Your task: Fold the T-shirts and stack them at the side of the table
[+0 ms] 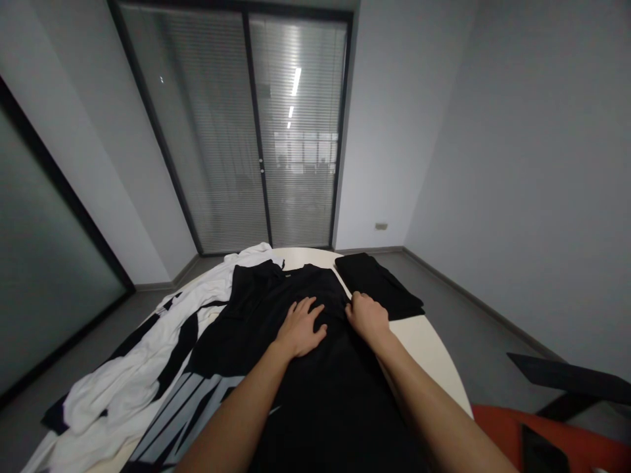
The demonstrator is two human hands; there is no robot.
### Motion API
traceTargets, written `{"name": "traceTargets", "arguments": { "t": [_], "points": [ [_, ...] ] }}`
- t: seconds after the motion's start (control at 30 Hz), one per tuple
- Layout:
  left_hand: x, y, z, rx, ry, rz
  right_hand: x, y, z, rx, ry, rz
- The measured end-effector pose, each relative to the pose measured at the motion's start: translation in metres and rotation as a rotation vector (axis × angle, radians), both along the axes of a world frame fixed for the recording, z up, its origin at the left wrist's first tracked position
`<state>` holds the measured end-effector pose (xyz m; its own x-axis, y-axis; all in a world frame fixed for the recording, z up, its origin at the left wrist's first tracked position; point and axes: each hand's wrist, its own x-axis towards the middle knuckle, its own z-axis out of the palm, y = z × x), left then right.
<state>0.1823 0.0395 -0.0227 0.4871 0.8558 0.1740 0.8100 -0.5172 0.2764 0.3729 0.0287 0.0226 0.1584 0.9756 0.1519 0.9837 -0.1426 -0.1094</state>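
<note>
Room: pale walls [517, 164] and a grey floor [468, 325]; glass panels [300, 184] with horizontal blinds stand at the far side.
Bench [428, 348]: light top with a rounded edge; carries the clothing.
Chair [497, 433]: orange-red seat, dark armrest; located at lower right, beside the bench.
Black garment [330, 387]: spread on the bench, directly in front of the person, neckline toward the glass panels. A small light mark [275, 410] shows near the left forearm.
White garments [158, 341]: rumpled heap with dark parts, along the left side of the bench.
Folded black cloth [377, 286]: flat, at the far right, just beyond the right hand [367, 316].
Left hand [300, 328]: fingers spread wide, resting on the black garment, holding nothing.
Right hand: fingers curled inward at the garment's right edge; whether they grip fabric cannot be determined.
</note>
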Motion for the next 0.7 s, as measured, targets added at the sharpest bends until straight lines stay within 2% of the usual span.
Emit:
{"name": "traceTargets", "arguments": {
  "t": [0.2,0.4,0.57,0.7],
  "points": [
    [-0.001,0.001,-0.001,-0.002,0.012,-0.044,0.001,0.002,0.002,0.008,0.133,-0.024],
    [-0.001,0.003,-0.003,-0.004,0.012,-0.042,0.011,0.01,-0.01,0.025,0.258,0.016],
    [0.001,0.001,-0.003,0.027,0.004,0.008,0.017,0.016,-0.024,0.081,0.462,0.096],
    [0.002,0.002,-0.003,-0.031,-0.057,0.027,0.015,0.017,-0.027,0.16,0.659,0.187]
  ]
}}
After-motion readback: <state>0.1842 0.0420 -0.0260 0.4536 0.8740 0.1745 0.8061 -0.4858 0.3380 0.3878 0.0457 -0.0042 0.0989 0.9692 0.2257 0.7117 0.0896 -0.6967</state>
